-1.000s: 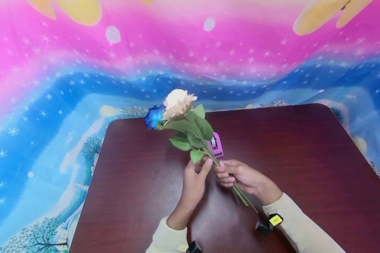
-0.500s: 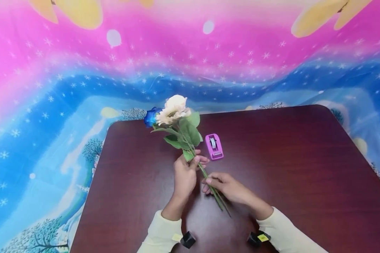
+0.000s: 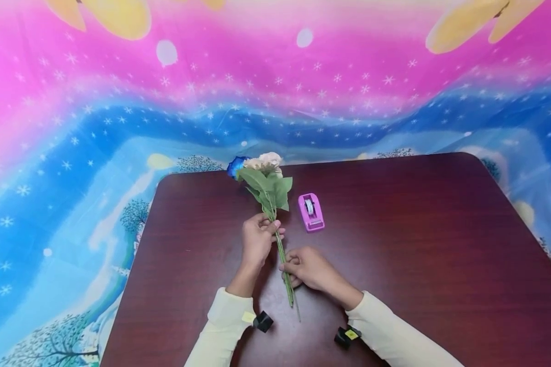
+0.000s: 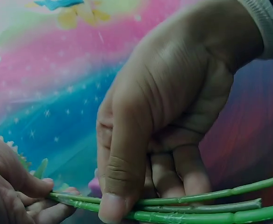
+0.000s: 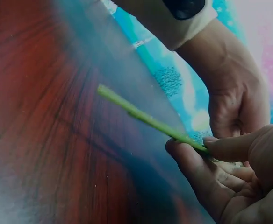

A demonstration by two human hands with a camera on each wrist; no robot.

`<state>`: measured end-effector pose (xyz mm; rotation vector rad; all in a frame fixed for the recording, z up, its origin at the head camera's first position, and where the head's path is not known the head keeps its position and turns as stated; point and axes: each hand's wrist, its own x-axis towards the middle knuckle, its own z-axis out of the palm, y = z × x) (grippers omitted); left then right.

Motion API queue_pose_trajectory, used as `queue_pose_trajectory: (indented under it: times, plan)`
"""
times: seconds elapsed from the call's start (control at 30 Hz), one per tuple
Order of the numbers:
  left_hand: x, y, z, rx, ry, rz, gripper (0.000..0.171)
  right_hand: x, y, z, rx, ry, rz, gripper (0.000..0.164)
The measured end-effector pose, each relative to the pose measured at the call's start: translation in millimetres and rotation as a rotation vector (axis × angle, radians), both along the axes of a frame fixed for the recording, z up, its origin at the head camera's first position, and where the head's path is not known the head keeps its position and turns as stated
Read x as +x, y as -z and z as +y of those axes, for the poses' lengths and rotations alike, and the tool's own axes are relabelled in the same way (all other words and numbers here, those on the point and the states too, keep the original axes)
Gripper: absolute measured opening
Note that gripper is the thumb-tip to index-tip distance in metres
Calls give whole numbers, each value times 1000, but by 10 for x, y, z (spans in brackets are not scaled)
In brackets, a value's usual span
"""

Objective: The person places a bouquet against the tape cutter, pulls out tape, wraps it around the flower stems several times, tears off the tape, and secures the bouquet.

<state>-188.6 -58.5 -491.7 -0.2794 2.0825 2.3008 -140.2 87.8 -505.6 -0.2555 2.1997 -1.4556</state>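
Note:
A small bunch of flowers with a blue rose [image 3: 236, 167], pale cream blooms [image 3: 270, 161] and green leaves [image 3: 282, 191] points toward the far table edge. My left hand [image 3: 257, 239] grips the green stems [image 3: 280, 247] just below the leaves. Lower down, my right hand [image 3: 309, 267] pinches them between thumb and fingers. In the left wrist view the right thumb [image 4: 118, 186] lies across the stems [image 4: 202, 210], whose cut ends are uneven, while the left hand [image 4: 15, 186] holds them at the left edge. The right wrist view shows the stem ends [image 5: 141, 116] sticking out past my right fingers.
A pink tape dispenser [image 3: 311, 212] with a roll of tape stands on the dark red-brown table [image 3: 418, 244], right of the flowers. Behind the table hangs a pink and blue patterned cloth [image 3: 275, 92]. Each sleeve carries a black camera [image 3: 263, 321].
The flowers have swung from a slant to nearly straight ahead, and both hands have moved left with them. The tape dispenser, partly covered at first, is now in full view.

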Motion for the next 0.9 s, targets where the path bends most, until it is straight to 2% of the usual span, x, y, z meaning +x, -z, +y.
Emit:
queue_pose_trajectory:
  times: [0.1, 0.17, 0.23, 0.37, 0.43, 0.53, 0.6, 0.8, 0.9]
  plan:
    - [-70, 29, -49, -70, 0, -19, 33, -51, 19, -85, 14, 12, -11, 15]
    - [-115, 53, -77, -161, 7, -20, 31, -79, 39, -132, 32, 20, -13, 14]
    - [-153, 72, -100, -304, 13, -20, 27, -97, 60, -175, 46, 27, -19, 13]
    - [-197, 111, -139, -651, 27, -9, 12, -116, 106, -249, 53, 22, -28, 14]
    - [-215, 139, -152, -749, 37, -3, 7, -125, 127, -275, 53, 19, -32, 16]
    - [-235, 175, -163, -799, 45, 12, 8, -140, 150, -296, 79, 10, -5, 18]
    - [-247, 190, -164, -812, 51, 21, 10, -151, 161, -301, 136, -7, 55, 21]
    - [-279, 227, -171, -843, 81, 13, 11, -160, 174, -290, 463, -81, 429, 36]
    - [-289, 250, -175, -883, 97, 3, 15, -150, 160, -271, 529, -92, 503, 42]
